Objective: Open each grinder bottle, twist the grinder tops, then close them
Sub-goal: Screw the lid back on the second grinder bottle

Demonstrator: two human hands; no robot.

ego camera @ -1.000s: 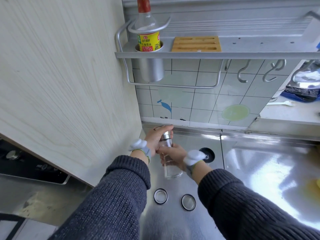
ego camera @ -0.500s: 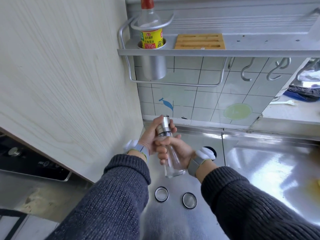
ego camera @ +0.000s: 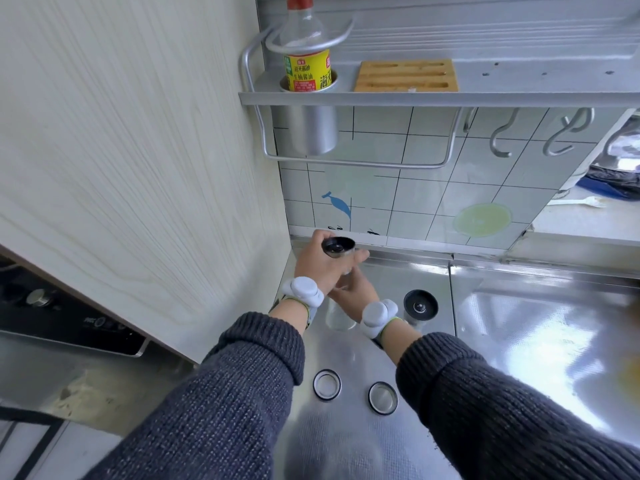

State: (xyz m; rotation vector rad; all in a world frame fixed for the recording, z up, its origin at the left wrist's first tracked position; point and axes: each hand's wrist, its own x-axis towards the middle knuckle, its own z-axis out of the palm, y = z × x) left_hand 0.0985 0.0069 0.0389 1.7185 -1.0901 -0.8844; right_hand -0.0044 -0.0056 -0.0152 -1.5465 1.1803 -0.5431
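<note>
I hold a clear glass grinder bottle [ego camera: 339, 318] above the steel counter, tilted so its black grinder top [ego camera: 337, 247] faces me. My left hand [ego camera: 320, 266] wraps the metal grinder top. My right hand [ego camera: 358, 294] grips the glass body below it. A second grinder bottle [ego camera: 419, 306] stands upright on the counter just right of my right wrist, its black top uncovered. Two round clear caps lie on the counter nearer me: one cap [ego camera: 327, 385] on the left, the other cap [ego camera: 382, 398] on the right.
A wood-grain cabinet side [ego camera: 138, 168] rises close on the left. Above, a metal wall rack [ego camera: 433, 97] carries a soy sauce bottle [ego camera: 306, 64] and a wooden block [ego camera: 407, 76], with hooks beneath. The steel counter [ego camera: 536, 341] stretches to the right.
The bottle has been raised and tipped, so its black grinder face now points at me. My left hand has shifted higher around the top. The second grinder has come into view.
</note>
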